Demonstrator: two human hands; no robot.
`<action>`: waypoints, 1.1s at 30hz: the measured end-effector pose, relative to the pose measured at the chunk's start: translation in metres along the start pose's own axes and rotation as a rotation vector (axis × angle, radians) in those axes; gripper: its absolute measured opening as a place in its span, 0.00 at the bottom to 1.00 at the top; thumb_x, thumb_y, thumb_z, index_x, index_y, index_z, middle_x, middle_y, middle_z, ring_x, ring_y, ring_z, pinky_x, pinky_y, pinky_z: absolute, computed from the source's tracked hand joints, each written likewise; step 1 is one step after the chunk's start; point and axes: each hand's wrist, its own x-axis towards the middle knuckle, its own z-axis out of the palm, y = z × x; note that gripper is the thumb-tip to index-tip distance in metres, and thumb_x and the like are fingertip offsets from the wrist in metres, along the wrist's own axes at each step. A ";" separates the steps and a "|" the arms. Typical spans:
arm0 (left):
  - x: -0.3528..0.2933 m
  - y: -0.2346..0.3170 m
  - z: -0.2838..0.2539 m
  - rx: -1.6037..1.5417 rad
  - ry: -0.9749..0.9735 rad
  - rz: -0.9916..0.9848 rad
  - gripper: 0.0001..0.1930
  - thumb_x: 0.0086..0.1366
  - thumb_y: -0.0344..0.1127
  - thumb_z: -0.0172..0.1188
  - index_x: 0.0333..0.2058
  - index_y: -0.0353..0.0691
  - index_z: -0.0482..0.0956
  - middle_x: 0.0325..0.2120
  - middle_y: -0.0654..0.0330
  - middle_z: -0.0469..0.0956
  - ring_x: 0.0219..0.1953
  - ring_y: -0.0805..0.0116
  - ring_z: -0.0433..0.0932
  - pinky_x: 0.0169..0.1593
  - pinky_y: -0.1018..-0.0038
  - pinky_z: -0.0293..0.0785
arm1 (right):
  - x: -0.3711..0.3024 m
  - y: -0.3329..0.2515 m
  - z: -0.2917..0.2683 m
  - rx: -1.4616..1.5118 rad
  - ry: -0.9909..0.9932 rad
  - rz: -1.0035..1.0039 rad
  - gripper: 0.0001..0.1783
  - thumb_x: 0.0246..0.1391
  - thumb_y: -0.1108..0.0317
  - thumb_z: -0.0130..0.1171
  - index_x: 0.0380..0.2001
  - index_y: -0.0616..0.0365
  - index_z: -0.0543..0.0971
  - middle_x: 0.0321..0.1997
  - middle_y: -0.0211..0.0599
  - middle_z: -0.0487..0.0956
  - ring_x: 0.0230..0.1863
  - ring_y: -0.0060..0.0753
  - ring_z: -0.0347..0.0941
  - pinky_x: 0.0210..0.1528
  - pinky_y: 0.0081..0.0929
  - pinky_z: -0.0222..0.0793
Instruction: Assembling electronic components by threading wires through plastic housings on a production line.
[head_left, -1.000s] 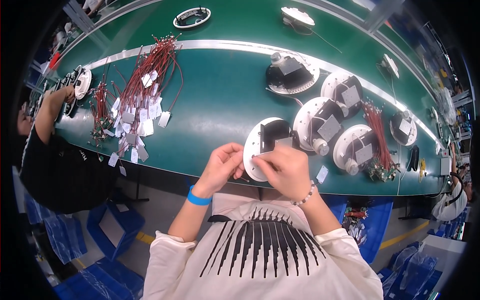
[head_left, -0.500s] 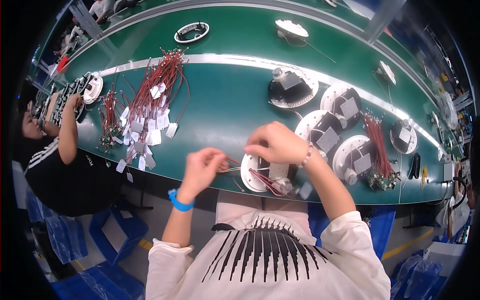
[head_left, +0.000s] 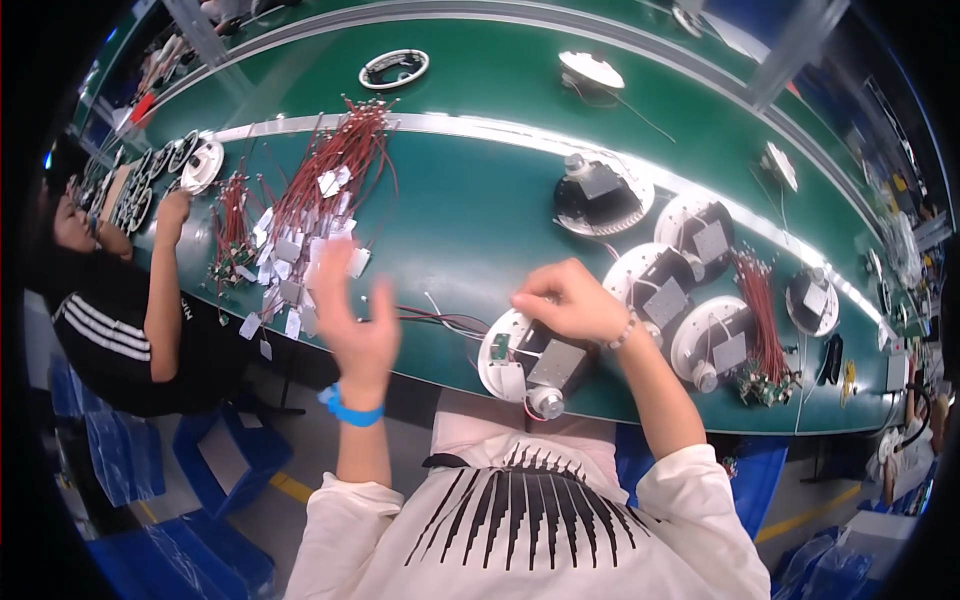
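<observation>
At the table's front edge lies a round white unit [head_left: 495, 378] with a black block, a metal plate, a small green board and a silver round part at its near side. My right hand [head_left: 575, 302] is closed at its far rim, fingers curled; the fingertips are partly hidden. Red and white wires [head_left: 440, 318] run left from the unit over the table. My left hand [head_left: 355, 315], smeared by motion, is raised with thumb and fingers apart, holding nothing I can see. It is beside a heap of red wires with white tags [head_left: 300, 225].
Several similar units [head_left: 652, 290] stand to the right, near a bundle of red wires with green boards [head_left: 762, 320]. A white ring [head_left: 394, 69] and a white disc [head_left: 590, 70] lie farther back. At the left, a co-worker [head_left: 125, 290] reaches onto the table.
My left hand has left the wires at the unit and moved left and up, opening. The unit has turned or tilted, showing its green board. My right hand stays by its far rim.
</observation>
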 end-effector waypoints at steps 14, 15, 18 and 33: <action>-0.034 0.018 0.022 -0.765 -0.939 -0.181 0.10 0.57 0.34 0.48 0.21 0.33 0.70 0.08 0.56 0.60 0.11 0.70 0.57 0.17 0.75 0.56 | -0.015 -0.016 0.012 -0.170 -0.019 0.023 0.08 0.44 0.71 0.50 0.21 0.67 0.73 0.16 0.43 0.69 0.18 0.37 0.67 0.22 0.25 0.61; -0.026 0.022 0.015 -0.826 -0.939 -0.231 0.11 0.57 0.34 0.48 0.19 0.33 0.69 0.08 0.57 0.59 0.11 0.74 0.55 0.16 0.75 0.55 | -0.017 -0.018 0.014 -0.174 -0.021 0.022 0.08 0.44 0.71 0.50 0.21 0.67 0.73 0.16 0.43 0.69 0.18 0.37 0.67 0.22 0.25 0.61; 0.003 0.020 -0.011 -0.697 -0.787 -0.233 0.10 0.55 0.32 0.49 0.19 0.34 0.70 0.08 0.62 0.60 0.14 0.79 0.55 0.17 0.76 0.54 | -0.023 -0.020 0.018 -0.146 0.222 -0.137 0.14 0.41 0.71 0.50 0.35 0.64 0.71 0.31 0.44 0.72 0.30 0.41 0.69 0.34 0.27 0.65; 0.214 -0.225 -0.031 0.548 -0.114 -0.160 0.13 0.43 0.38 0.62 0.21 0.34 0.72 0.19 0.50 0.74 0.25 0.54 0.74 0.29 0.66 0.69 | -0.102 0.002 0.097 -0.450 0.399 -0.162 0.09 0.34 0.72 0.57 0.25 0.57 0.74 0.35 0.32 0.72 0.41 0.35 0.68 0.41 0.30 0.61</action>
